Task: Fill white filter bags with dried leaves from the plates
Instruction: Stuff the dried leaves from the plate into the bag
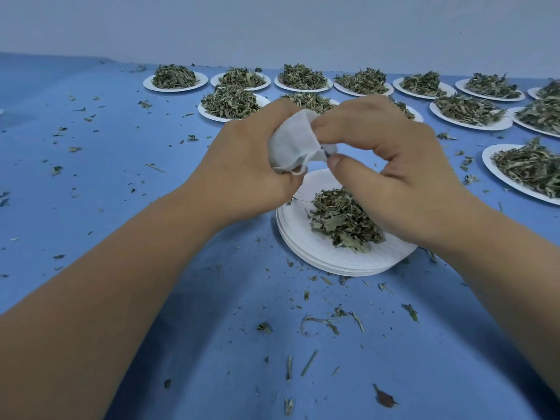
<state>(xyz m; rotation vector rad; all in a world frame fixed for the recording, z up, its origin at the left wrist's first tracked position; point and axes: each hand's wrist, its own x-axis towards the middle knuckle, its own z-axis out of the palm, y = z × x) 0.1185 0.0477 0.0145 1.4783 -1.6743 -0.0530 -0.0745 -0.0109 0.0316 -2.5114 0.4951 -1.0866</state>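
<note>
Holds a white filter bag [292, 140] bunched in the left hand [248, 159], fingers curled round its body. Pinches the bag's right edge with the right hand [391, 165] — thumb and bent fingers closed on the cloth just above the drawstring loop [298, 171] that dangles from the mouth. Hangs with both hands in the air over the far rim of a stack of white plates [303, 247], bag raised clear of it. Bears on the top plate a small heap of dried leaves [342, 219], partly hidden by the right hand. Sits on a blue tablecloth [121, 177] strewn with leaf bits [318, 322] — thickest near the stack and nearer the camera. Shows, beyond the hands, two rows of far plates [148, 83], each heaped with the same leaves, and another heaped plate [488, 160] at the right. Ends at a pale wall [272, 22] behind the far row.
</note>
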